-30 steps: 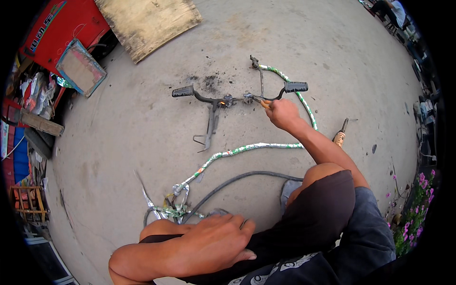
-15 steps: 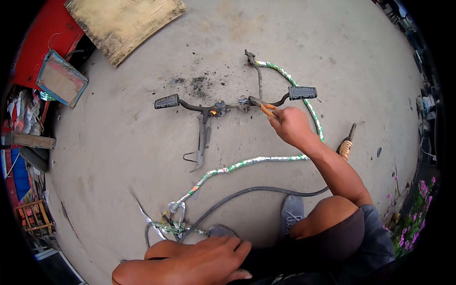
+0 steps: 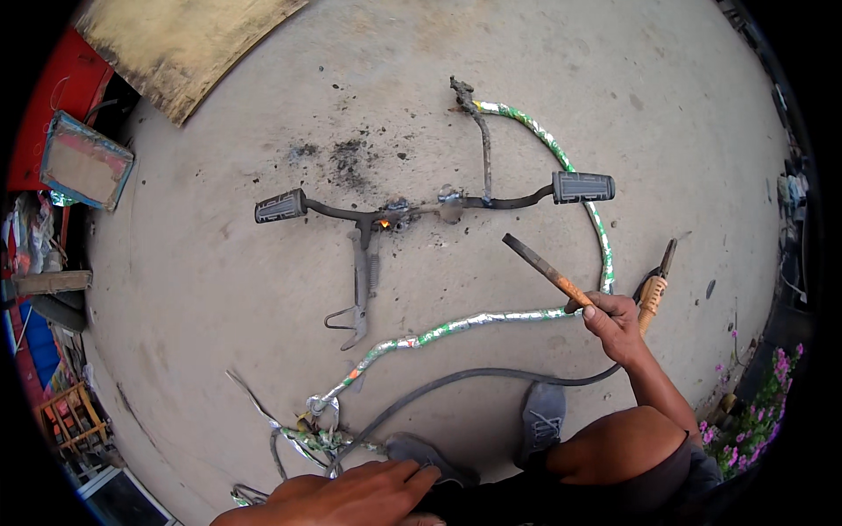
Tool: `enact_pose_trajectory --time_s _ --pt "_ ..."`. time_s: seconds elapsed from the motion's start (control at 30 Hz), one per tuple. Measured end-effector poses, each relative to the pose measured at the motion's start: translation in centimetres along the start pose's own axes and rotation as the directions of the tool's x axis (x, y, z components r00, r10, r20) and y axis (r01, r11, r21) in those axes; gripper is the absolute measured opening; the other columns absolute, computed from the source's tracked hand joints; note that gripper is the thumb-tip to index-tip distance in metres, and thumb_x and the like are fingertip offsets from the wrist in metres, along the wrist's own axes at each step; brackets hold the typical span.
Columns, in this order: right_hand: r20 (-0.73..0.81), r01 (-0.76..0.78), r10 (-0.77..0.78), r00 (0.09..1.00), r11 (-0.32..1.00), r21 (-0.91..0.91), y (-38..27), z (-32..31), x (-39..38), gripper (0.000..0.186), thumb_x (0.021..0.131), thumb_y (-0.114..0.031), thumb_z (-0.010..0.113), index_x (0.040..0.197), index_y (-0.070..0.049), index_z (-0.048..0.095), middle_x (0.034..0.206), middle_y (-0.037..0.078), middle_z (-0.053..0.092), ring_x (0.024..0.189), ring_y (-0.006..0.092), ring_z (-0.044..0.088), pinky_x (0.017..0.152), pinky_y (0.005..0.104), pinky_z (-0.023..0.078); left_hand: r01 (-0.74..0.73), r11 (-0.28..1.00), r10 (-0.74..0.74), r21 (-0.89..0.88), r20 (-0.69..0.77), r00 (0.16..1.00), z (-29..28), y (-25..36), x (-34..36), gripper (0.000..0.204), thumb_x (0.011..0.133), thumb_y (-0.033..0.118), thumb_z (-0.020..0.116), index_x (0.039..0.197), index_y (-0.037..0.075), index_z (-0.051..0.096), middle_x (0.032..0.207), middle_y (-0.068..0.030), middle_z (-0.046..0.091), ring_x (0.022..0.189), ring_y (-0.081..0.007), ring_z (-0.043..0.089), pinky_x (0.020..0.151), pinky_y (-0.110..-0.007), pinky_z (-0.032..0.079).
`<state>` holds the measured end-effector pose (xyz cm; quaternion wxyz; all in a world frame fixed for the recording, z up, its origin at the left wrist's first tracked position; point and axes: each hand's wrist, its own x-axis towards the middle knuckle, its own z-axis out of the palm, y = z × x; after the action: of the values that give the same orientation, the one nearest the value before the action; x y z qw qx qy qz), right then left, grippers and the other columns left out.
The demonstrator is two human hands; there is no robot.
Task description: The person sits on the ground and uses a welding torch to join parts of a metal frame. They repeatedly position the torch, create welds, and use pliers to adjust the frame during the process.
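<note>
My right hand (image 3: 610,324) grips a pair of orange-handled pliers (image 3: 544,267), its dark jaws pointing up and left over the concrete. Beyond the jaws lies a dark metal footrest bar (image 3: 509,202) with a ridged rubber peg (image 3: 583,187) on each end. A kickstand (image 3: 360,285) with a spring beside it extends from the bar's left part. A small orange glowing spot (image 3: 384,224) shows near that joint. Low in the view, my left hand (image 3: 368,491) rests by my lap with fingers loosely extended, nothing seen in it. Its thumb is mostly hidden.
A beige-handled electrode holder (image 3: 651,302) lies right of my right hand. A black cable (image 3: 474,373) and a green-silver wrapped cable (image 3: 465,323) cross the ground. A clamp (image 3: 462,90) with a rod lies beyond the bar. A wooden board (image 3: 184,53) is far left, pink flowers (image 3: 750,425) near right.
My right hand has drawn the pliers back from the footrest bar, toward me and to the right. The bar lies on the ground, released. The left hand has shifted slightly left and nearer.
</note>
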<state>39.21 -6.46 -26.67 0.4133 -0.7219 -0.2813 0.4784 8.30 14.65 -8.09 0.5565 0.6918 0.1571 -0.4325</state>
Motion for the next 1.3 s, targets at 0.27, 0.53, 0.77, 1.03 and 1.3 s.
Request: enact_pose_trajectory --time_s 0.27,0.53,0.77,1.03,1.3 --pt "0.254 -0.429 0.359 0.898 0.843 0.326 6.8 -5.8 -13.0 0.037 0.086 -0.021 0.082 0.109 0.007 0.075 0.098 0.010 0.074 0.088 0.0173 0.067 0.079 0.0292 0.053 -0.078 0.995 0.080 0.061 -0.028 0.996 0.1 0.5 0.2 0.062 0.096 0.037 0.065 0.138 -0.006 0.048 0.125 -0.0255 0.058 0.120 -0.0433 0.056 0.103 -0.046 0.046" --pt "0.236 -0.384 0.398 0.886 0.917 -0.107 0.0 -1.4 -22.2 0.038 0.087 -0.017 0.075 0.117 0.004 0.067 0.105 0.015 0.072 0.096 0.0249 0.069 0.086 0.0373 0.056 -0.088 0.986 0.099 0.140 -0.071 0.993 3.2 0.7 -1.0 0.055 0.096 0.035 0.065 0.132 -0.004 0.051 0.121 -0.0243 0.059 0.117 -0.0418 0.057 0.099 -0.045 0.047" --pt "-0.048 0.135 -0.203 0.978 0.793 -0.593 -2.0 -7.8 -4.2 0.031 0.095 -0.023 0.075 0.117 -0.002 0.069 0.090 0.013 0.073 0.071 0.0174 0.069 0.071 0.0350 0.058 -0.029 0.982 0.053 0.184 -0.124 0.991 5.8 3.2 -3.6 0.046 0.095 0.034 0.066 0.120 -0.003 0.055 0.118 -0.0235 0.059 0.112 -0.0427 0.059 0.095 -0.046 0.048" --pt "0.302 0.313 -0.089 0.949 0.174 -0.934 -11.2 -4.4 14.6 0.049 0.067 -0.033 0.090 0.096 0.000 0.070 0.097 0.019 0.072 0.101 0.0376 0.067 0.089 0.0468 0.053 -0.069 0.971 0.134 0.231 -0.280 0.951 9.0 4.2 -5.2 0.044 0.093 0.030 0.068 0.119 -0.003 0.055 0.118 -0.0235 0.058 0.111 -0.0433 0.059 0.094 -0.047 0.048" --pt "0.148 0.194 -0.170 0.974 0.301 -0.934 -7.7 -3.1 14.9 0.046 0.065 -0.039 0.090 0.087 -0.003 0.071 0.088 0.019 0.072 0.090 0.0383 0.068 0.080 0.0480 0.054 -0.107 0.964 0.155 0.245 -0.187 0.970 10.1 3.7 -5.3 0.051 0.097 0.037 0.065 0.116 -0.008 0.055 0.104 -0.0244 0.061 0.100 -0.0425 0.063 0.086 -0.047 0.052"
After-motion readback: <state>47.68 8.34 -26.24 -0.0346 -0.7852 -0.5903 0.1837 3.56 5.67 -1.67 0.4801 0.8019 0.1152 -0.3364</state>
